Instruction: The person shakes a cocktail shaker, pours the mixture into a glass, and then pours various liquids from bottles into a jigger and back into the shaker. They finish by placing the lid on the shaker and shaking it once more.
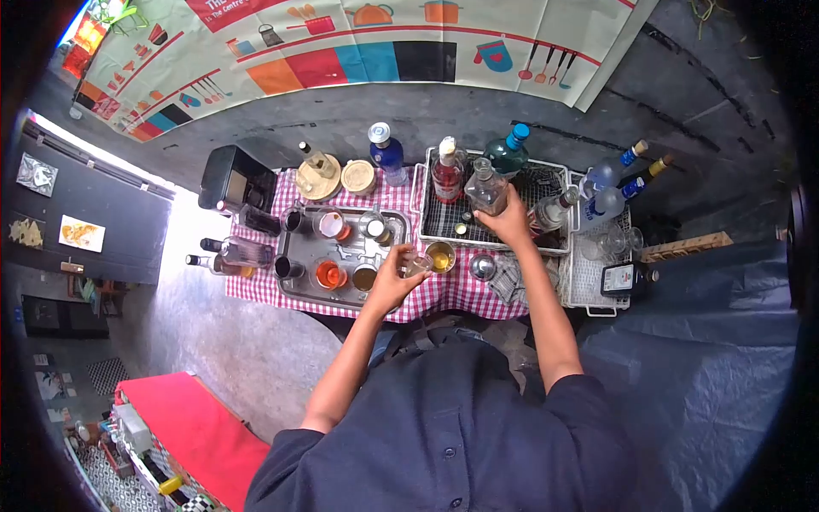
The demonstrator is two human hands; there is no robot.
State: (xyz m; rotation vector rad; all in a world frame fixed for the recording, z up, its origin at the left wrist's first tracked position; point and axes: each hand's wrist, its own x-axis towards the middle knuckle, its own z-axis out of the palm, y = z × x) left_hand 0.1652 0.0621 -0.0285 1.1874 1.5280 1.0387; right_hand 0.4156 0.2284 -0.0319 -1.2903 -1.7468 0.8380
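My right hand (510,224) is wrapped round a clear glass bottle (486,186), which stands in or just above the white wire basket (497,246). Its neck has no visible cap. In my left hand (395,280) is a small clear glass (415,264), gripped by the fingers. Right beside that glass, a metal-looking cup (440,257) holds yellowish liquid. A rounded silver shaker top (482,267) sits to its right, next to a crumpled grey cloth (509,282). Small bottle caps (461,229) lie inside the basket, left of the bottle.
Left of me, a dark tray (322,294) carries several cups, some with red-orange drinks (330,274). A red bottle (447,175) and a teal bottle (508,152) stand in the basket. Blue bottle (387,155) behind; more bottles and stemmed glasses (614,245) at right.
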